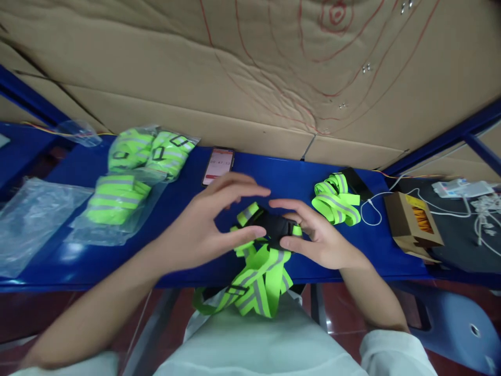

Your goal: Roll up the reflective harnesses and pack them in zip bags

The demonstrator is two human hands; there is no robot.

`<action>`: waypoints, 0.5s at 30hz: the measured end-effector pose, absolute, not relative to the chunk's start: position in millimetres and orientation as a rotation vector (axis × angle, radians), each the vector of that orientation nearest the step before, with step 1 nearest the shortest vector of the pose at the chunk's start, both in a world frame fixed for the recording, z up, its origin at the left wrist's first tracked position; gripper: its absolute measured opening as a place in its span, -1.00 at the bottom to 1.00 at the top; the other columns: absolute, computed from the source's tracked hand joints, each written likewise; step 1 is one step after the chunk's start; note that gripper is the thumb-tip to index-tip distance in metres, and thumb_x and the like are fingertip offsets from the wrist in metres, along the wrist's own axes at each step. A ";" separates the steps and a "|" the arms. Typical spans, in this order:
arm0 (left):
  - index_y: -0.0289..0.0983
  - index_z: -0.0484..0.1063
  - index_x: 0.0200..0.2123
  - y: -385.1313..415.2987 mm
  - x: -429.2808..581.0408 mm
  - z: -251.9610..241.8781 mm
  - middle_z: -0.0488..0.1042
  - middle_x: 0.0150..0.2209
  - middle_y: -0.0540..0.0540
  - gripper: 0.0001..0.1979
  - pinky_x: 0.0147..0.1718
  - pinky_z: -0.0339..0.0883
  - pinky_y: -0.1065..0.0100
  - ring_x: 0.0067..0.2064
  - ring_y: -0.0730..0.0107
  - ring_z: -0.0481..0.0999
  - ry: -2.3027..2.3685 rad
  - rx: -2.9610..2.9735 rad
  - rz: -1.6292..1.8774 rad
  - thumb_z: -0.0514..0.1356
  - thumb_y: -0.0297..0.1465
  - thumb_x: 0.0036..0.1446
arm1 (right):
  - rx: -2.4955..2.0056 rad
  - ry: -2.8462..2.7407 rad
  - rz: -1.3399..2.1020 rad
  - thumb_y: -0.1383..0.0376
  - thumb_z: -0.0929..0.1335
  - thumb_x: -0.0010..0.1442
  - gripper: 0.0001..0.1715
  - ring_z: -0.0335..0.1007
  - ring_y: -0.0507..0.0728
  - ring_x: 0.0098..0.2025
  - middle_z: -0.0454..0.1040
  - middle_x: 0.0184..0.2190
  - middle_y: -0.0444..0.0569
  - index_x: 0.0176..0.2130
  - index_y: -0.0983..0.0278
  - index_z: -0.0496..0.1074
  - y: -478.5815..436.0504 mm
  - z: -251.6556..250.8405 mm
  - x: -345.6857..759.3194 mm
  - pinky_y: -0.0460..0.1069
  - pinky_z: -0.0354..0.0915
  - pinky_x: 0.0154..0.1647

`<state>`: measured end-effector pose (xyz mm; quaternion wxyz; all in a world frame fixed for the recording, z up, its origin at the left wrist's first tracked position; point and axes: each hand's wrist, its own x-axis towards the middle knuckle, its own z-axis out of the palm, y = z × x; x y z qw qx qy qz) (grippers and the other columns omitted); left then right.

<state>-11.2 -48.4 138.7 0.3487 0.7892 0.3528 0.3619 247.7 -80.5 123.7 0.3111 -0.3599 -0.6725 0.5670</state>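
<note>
The black plastic buckle (274, 228) sits at the centre of the view, just above the near edge of the blue worktop (285, 180), with neon-green reflective straps (258, 282) hanging from it over the edge toward the person's lap. The right hand (317, 237) pinches the buckle's right end between thumb and fingers; the left hand (207, 230) has its thumb against the buckle's left side at the strap, while its fingers arch loosely spread above it.

At two o'clock from the buckle lies another coiled green strap (337, 198), and beyond it at three o'clock an open cardboard box (410, 224) beside white cables (391, 206). At eleven o'clock a phone (218, 166) rests face up with its screen lit. Toward ten o'clock clear bags of folded green bands (129, 177) are piled, and at nine o'clock empty plastic bags (35, 219) lie flat.

The likely trouble — the loose webbing bunches right at the buckle, so a fold could get caught in it or the strap could end up twisted. The hanging weight could also tug the buckle out of a light pinch — and drop the lot off the edge
</note>
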 end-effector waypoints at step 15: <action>-0.21 0.62 -0.15 -12.0 -0.4 148.5 0.63 -0.08 -0.17 -0.44 -0.05 0.52 0.20 -0.04 -0.02 0.61 0.327 1.549 0.330 0.54 -0.02 -0.18 | -0.746 -1.794 1.831 0.34 0.51 0.21 -0.31 0.66 0.11 -0.14 0.65 -0.07 -0.08 0.28 0.08 0.39 -52.9 170.8 267.1 -0.05 0.56 -0.16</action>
